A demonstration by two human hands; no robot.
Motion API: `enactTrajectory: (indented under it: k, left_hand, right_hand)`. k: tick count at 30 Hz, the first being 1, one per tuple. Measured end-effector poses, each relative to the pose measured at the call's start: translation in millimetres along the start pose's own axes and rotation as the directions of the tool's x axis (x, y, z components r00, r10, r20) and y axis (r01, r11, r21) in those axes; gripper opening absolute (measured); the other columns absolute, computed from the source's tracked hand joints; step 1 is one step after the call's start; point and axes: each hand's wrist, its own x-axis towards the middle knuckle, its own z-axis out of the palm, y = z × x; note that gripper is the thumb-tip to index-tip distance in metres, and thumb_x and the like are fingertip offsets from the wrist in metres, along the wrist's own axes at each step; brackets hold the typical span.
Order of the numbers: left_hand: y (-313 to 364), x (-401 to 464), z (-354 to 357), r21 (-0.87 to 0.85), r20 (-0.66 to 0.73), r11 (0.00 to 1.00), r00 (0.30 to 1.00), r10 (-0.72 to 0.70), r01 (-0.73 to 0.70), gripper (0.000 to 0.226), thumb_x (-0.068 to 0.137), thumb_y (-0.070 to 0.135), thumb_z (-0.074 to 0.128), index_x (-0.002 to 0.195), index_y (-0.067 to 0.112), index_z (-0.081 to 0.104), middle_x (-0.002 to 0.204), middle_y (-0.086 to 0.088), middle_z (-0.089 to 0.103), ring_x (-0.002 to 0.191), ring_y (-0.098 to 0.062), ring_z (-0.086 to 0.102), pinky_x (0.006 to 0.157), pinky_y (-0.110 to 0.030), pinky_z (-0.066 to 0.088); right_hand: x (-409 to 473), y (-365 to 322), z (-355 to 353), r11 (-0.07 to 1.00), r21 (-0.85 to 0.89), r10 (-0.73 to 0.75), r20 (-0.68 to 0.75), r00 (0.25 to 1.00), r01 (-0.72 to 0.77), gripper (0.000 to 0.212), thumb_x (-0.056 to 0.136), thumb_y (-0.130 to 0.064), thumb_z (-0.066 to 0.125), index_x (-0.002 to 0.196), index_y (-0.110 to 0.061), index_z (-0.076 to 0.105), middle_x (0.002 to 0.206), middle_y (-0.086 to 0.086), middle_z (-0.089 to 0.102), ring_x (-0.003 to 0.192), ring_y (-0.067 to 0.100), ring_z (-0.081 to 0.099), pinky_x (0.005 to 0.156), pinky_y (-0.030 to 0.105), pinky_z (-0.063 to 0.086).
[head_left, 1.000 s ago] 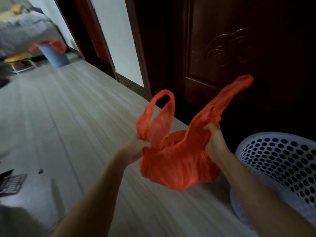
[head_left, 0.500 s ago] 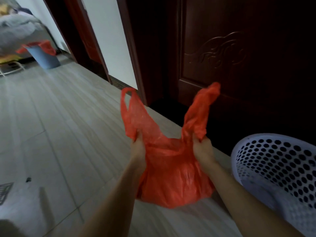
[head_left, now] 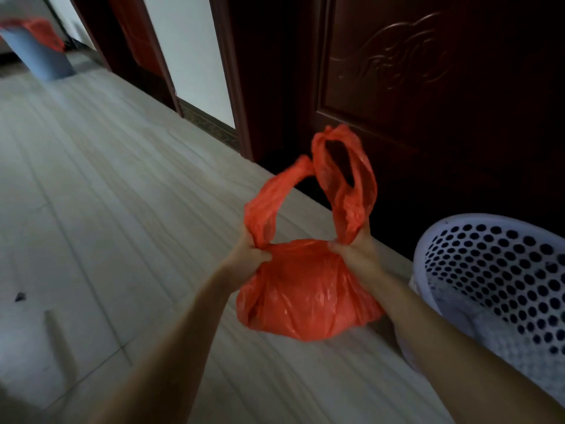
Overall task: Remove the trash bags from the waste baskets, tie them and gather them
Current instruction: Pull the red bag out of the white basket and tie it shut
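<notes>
A red trash bag (head_left: 305, 295) hangs just above the pale floor in front of me, its bulging bottom close to the tiles. My left hand (head_left: 249, 255) grips the base of the bag's left handle loop. My right hand (head_left: 354, 249) grips the base of the right handle loop. Both loops stand up and lean toward each other, and their tips meet above the bag. A white perforated waste basket (head_left: 501, 270) stands at the right with no bag in it.
A dark carved wooden door (head_left: 428, 87) and its frame run behind the bag. At the far left stands a blue waste basket (head_left: 42, 56) lined with a red bag (head_left: 39, 32). A small dark speck (head_left: 20, 296) lies on the floor.
My hands have come closer together and lower. The two handle loops, spread apart before, now lean in and touch at their tips. The view has shifted toward the door.
</notes>
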Motion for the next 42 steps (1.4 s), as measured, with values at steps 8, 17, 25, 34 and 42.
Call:
enactTrajectory:
  k: [8, 17, 25, 34, 42]
  left_hand:
    - [-15, 10, 2, 0.389, -0.157, 0.916, 0.972, 0.176, -0.103, 0.002, 0.082, 0.004, 0.064, 0.082, 0.003, 0.066, 0.074, -0.009, 0.057, 0.062, -0.007, 0.052, 0.065, -0.028, 0.04]
    - [6, 1, 25, -0.281, 0.14, 0.958, 0.99, -0.012, 0.052, 0.029, 0.086, 0.026, 0.05, 0.099, 0.009, 0.07, 0.093, -0.008, 0.074, 0.076, -0.016, 0.068, 0.075, -0.027, 0.055]
    - [2, 6, 42, -0.453, -0.027, 0.871, 0.974, -0.225, 0.189, 0.042, 0.094, 0.03, 0.033, 0.055, 0.019, 0.025, 0.029, 0.007, 0.023, 0.024, -0.009, 0.023, 0.052, -0.027, 0.04]
    - [-7, -7, 33, -0.447, 0.181, 0.842, 0.953, -0.244, 0.301, 0.028, 0.086, -0.009, 0.032, 0.084, 0.009, 0.052, 0.062, -0.003, 0.056, 0.052, -0.012, 0.06, 0.054, -0.022, 0.051]
    - [-26, 5, 52, -0.278, -0.153, 0.96, 0.984, -0.088, 0.043, 0.018, 0.097, 0.013, 0.04, 0.113, 0.01, 0.047, 0.06, 0.0, 0.065, 0.052, -0.009, 0.065, 0.053, -0.022, 0.056]
  right_hand:
    - [7, 10, -6, 0.967, -0.25, -0.102, -0.176, 0.979, 0.056, 0.017, 0.089, -0.009, 0.051, 0.098, 0.002, 0.06, 0.093, 0.013, 0.062, 0.086, 0.022, 0.059, 0.073, 0.026, 0.039]
    - [18, 13, 11, 0.964, 0.068, 0.264, -0.177, 0.948, -0.256, 0.015, 0.089, -0.011, 0.053, 0.098, -0.003, 0.062, 0.067, 0.008, 0.07, 0.064, 0.019, 0.067, 0.056, 0.025, 0.051]
    - [1, 29, 12, 0.97, 0.074, 0.242, -0.184, 0.953, -0.232, 0.016, 0.089, -0.011, 0.05, 0.085, -0.009, 0.066, 0.085, 0.011, 0.065, 0.07, 0.017, 0.06, 0.059, 0.014, 0.046]
    - [5, 13, 10, 0.642, 0.73, 0.381, -0.036, 0.924, -0.236, 0.023, 0.098, -0.023, 0.038, 0.078, -0.012, 0.043, 0.041, -0.001, 0.042, 0.028, 0.01, 0.043, 0.048, 0.03, 0.054]
    - [-2, -1, 18, 0.604, 0.689, 0.416, 0.157, 0.896, -0.401, 0.02, 0.091, -0.023, 0.041, 0.074, -0.015, 0.041, 0.053, 0.0, 0.029, 0.044, 0.012, 0.029, 0.048, 0.027, 0.031]
